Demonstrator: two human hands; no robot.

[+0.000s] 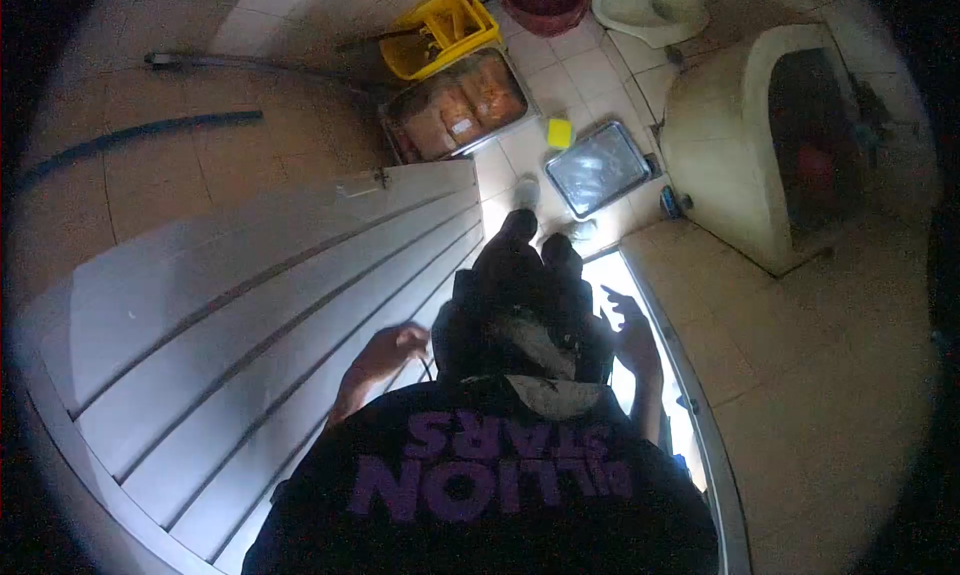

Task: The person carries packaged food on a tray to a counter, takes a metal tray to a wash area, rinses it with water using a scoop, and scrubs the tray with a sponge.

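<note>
My left hand [398, 349] is beside my left hip, in front of the white slatted door [250, 300]. Its fingers are curled, and a thin dark cord [428, 368] shows just below them; whether they grip it I cannot make out. On the other side, my right hand [633, 335] hangs by my right hip with its fingers spread and nothing in them. It is near the bright door opening [612, 275]. Beyond my feet, a shiny metal tray [598, 172] lies on the tiled floor, with a yellow sponge [559, 132] beside it.
A deep tray [393, 135] with orange-brown contents stands at the far left, a yellow basket [485, 17] behind it. Further back are a dark red basin [545, 20] and a pale bowl-shaped fixture [615, 15]. A rounded tiled structure [710, 140] stands right. A blue hose [150, 133] is at left.
</note>
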